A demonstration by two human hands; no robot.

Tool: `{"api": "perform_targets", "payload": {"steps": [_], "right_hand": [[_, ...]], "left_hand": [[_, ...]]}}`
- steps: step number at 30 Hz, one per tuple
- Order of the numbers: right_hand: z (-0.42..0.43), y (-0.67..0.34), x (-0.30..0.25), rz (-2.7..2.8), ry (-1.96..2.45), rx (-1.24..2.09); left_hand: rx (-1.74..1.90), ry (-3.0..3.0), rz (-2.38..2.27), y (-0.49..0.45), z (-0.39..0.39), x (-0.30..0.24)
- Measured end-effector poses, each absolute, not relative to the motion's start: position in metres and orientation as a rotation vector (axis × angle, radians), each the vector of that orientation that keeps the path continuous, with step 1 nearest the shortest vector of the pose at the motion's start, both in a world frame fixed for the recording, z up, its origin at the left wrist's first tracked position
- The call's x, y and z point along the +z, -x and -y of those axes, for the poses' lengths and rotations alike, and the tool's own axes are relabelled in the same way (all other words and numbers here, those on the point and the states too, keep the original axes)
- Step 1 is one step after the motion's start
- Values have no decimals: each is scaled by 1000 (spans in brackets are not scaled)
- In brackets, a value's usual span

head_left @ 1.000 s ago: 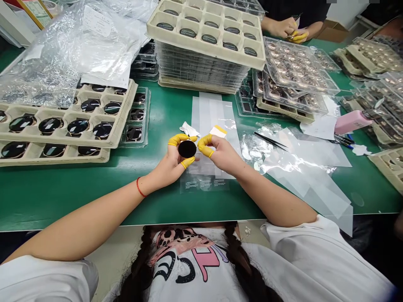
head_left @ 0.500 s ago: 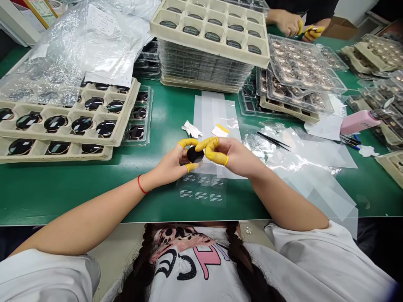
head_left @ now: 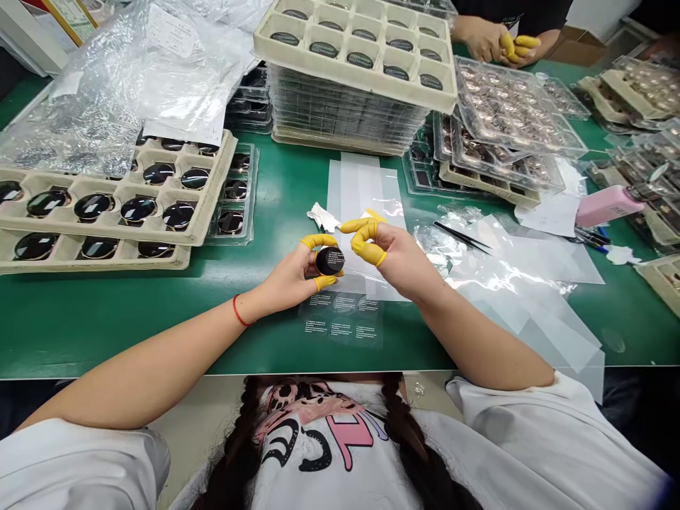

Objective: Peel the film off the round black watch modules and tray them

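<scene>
My left hand [head_left: 290, 276], with yellow finger cots, grips a small black round disc [head_left: 330, 261] between thumb and fingers. Small white print shows on the disc's upper face. Just right of it is my right hand [head_left: 396, 258], also in yellow finger cots. Its index finger points left above the disc, apart from the bent thumb, and I see nothing held there. Below the hands, a clear sheet of round labels [head_left: 340, 322] with white print lies on the green table [head_left: 159, 319]. Beyond them are a crumpled white cloth [head_left: 322, 217] and translucent sheets [head_left: 361, 177].
Cream trays of glossy black discs [head_left: 114, 230] stand at left, partly under plastic bags [head_left: 175, 71]. A tall tray stack [head_left: 350, 106] stands ahead. At right are black tweezers [head_left: 462, 237], clear films [head_left: 552, 312] and a pink bottle [head_left: 608, 209]. A co-worker's hands [head_left: 489, 42] are beyond.
My right hand's fingers have come off the disc and moved slightly up and right. White print now shows on the disc, where plain black showed before. My left hand has barely moved.
</scene>
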State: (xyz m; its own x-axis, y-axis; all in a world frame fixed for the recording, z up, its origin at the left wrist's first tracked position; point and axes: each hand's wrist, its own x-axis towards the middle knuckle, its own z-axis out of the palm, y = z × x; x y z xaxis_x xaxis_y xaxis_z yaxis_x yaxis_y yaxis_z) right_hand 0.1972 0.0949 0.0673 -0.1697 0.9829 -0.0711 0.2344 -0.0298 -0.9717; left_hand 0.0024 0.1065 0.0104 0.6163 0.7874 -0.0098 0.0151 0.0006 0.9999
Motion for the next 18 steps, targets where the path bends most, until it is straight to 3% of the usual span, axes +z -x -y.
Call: {"api": "perform_targets", "payload": {"steps": [7, 18], "right_hand": [[-97, -184, 57, 1205, 1396, 1478], [-96, -179, 50, 1152, 1335, 1488]], "left_hand": [[695, -1452, -693, -2, -107, 9], [722, -1460, -683, -2, -107, 4]]}}
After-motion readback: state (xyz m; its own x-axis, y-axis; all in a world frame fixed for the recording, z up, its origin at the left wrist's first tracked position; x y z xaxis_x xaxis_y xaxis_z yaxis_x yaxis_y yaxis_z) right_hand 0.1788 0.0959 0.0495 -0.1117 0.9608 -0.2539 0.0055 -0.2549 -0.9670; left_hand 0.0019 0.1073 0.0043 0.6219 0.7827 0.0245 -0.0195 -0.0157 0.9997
